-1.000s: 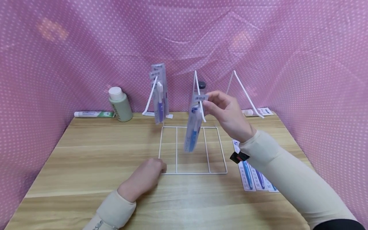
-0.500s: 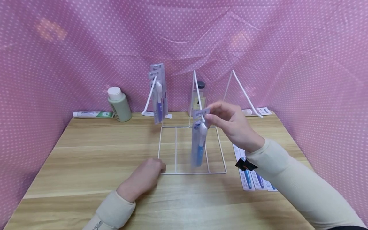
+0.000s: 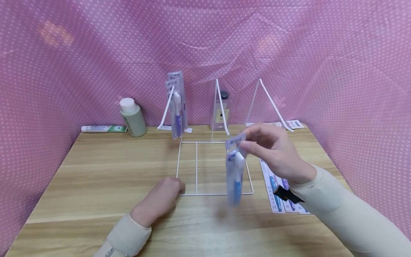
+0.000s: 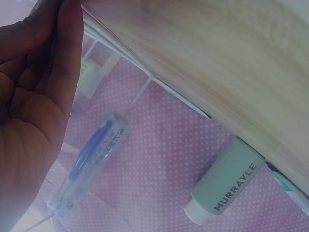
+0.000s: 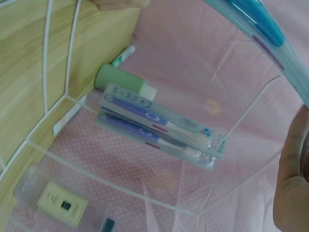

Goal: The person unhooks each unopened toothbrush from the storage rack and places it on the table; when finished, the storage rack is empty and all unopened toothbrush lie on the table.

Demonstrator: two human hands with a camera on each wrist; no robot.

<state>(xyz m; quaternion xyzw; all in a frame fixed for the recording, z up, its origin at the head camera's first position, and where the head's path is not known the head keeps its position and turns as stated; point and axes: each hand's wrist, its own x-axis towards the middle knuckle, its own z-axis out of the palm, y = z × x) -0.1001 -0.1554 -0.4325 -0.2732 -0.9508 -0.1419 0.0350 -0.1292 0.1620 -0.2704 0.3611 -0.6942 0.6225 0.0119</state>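
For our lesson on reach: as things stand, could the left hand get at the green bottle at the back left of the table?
Probably yes. The left hand rests on the rack's front corner, holding nothing, and bare table lies between it and the green bottle. It would need a forward stretch.

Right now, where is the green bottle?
In the head view, the green bottle stands at the table's far left, between the toothpaste tube and the white wire rack.
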